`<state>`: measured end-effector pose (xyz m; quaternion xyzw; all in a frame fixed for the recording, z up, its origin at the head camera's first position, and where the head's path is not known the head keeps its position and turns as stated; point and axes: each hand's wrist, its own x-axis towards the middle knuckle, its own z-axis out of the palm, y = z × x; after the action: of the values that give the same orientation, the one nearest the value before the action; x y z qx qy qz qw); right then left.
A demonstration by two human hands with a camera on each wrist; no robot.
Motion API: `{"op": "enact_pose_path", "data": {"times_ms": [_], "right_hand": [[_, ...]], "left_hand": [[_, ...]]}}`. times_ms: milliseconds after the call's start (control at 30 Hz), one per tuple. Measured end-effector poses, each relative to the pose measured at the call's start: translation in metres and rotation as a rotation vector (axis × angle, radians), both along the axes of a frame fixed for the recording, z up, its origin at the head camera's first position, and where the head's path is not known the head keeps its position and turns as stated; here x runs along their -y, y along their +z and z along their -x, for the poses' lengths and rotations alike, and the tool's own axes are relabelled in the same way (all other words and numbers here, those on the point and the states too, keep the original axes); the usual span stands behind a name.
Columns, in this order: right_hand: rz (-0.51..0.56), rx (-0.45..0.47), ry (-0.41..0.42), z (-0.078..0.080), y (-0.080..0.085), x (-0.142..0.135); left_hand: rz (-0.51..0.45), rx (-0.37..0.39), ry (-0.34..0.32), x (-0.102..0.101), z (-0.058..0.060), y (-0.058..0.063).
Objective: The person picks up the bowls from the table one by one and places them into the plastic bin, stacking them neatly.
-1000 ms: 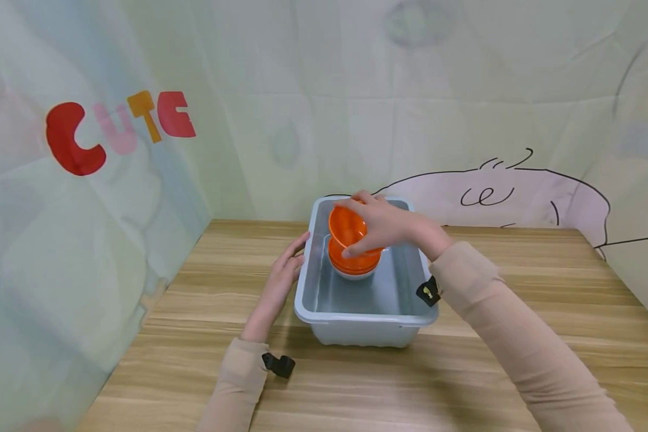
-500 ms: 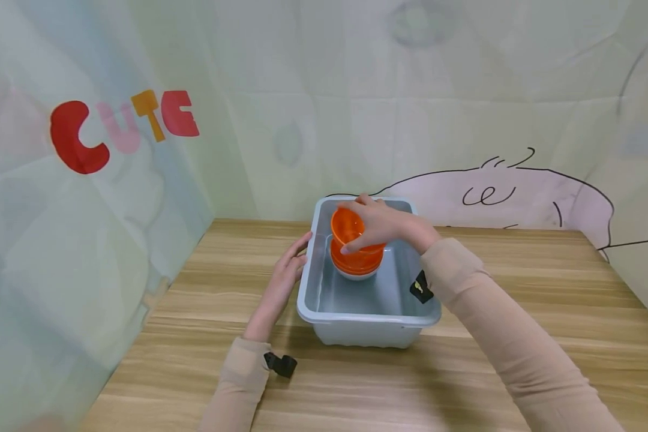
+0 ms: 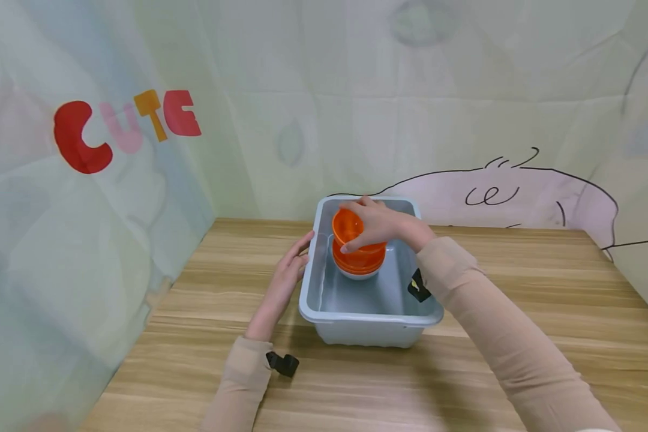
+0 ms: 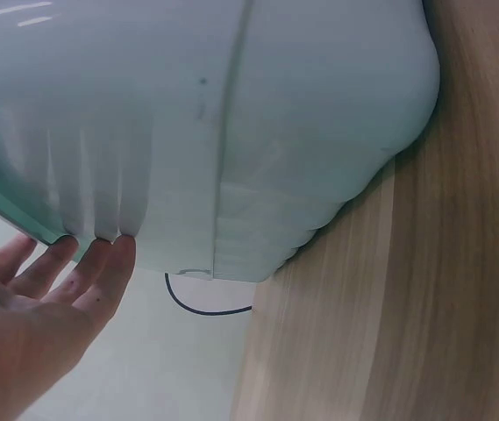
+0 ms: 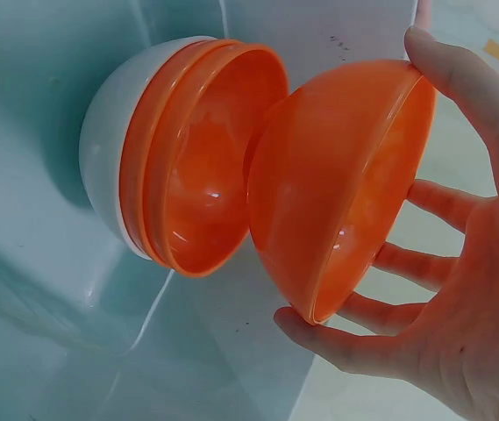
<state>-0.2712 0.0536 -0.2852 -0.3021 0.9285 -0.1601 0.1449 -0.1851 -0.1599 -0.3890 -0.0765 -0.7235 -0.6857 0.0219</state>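
Observation:
A grey-blue plastic basin (image 3: 369,320) stands on the wooden table, and inside it sits a stack of nested bowls (image 3: 359,265), orange within and pale outside at the bottom. My right hand (image 3: 380,225) holds another orange bowl (image 5: 319,175) by its rim, thumb on one side and fingertips on the other. That bowl is tilted, its rounded underside right at the mouth of the stack's top bowl (image 5: 218,167). Outside the basin's left wall, my left hand (image 3: 285,279) touches it with extended fingers; the left wrist view shows the fingertips (image 4: 124,250) against the wall just under the rim.
The wooden table top (image 3: 221,270) extends on both sides of the basin. Behind it hangs a printed cloth backdrop (image 3: 324,120), with another cloth side at left. Black wrist cameras (image 3: 283,364) are strapped at both cuffs.
My right hand and the bowl it holds have shifted slightly left over the stack. The left hand keeps its place at the basin's wall. The whole head view has drifted slightly.

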Motion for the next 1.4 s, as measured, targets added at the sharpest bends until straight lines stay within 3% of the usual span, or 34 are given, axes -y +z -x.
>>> {"op": "enact_pose_path", "data": {"times_ms": [500,1400], "right_hand": [[-0.021,0.055,-0.03,0.009,-0.015,0.009],[-0.057,0.06,-0.044,0.012,-0.038,0.004]], "left_hand": [[-0.002,0.0,0.006,0.002,0.001,-0.001],[0.002,0.006,0.011,-0.003,-0.001,-0.001]]}}
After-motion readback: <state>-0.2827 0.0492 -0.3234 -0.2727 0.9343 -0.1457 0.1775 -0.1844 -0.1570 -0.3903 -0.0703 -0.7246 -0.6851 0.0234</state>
